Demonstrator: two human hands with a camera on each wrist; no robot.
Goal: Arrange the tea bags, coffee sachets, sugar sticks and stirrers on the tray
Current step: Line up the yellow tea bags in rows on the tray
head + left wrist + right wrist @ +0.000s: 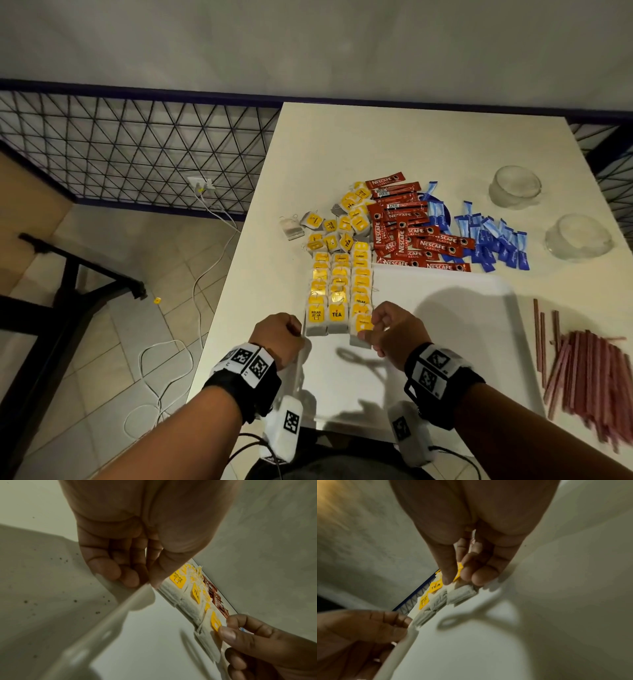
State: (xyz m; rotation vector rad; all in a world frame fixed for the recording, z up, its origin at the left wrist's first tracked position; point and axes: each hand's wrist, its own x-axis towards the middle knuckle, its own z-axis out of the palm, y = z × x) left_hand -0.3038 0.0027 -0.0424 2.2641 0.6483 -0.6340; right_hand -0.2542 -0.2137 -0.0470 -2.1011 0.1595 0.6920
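From the head view, your right hand [394, 329] has its grip pinched on the yellow tag of the nearest tea bag [360, 330], at the front of the right-hand row of tea bags [337, 291] on the left part of the tray [445, 308]. Your left hand [279, 337] grips the tray's left rim, just left of the rows. Set this bag down square with the two beside it, so the row ends line up. Beyond your grip the coffee sachets [411, 229], sugar sticks [493, 240] and loose tea bags [332, 226] lie on the desk [342, 144], not yet sorted; the stirrers [589, 370] lie well to its right.

In the left wrist view, your thumb and curled fingers [111, 568] close on the rim. Keep that hold firm so the tray does not slide as you nudge the row.

In the right wrist view, thumb and fingertips [447, 578] pinch the tag right above the bag's paper body. Lower it flat, tag on top and readable like its neighbours, and I would let go only once it rests.
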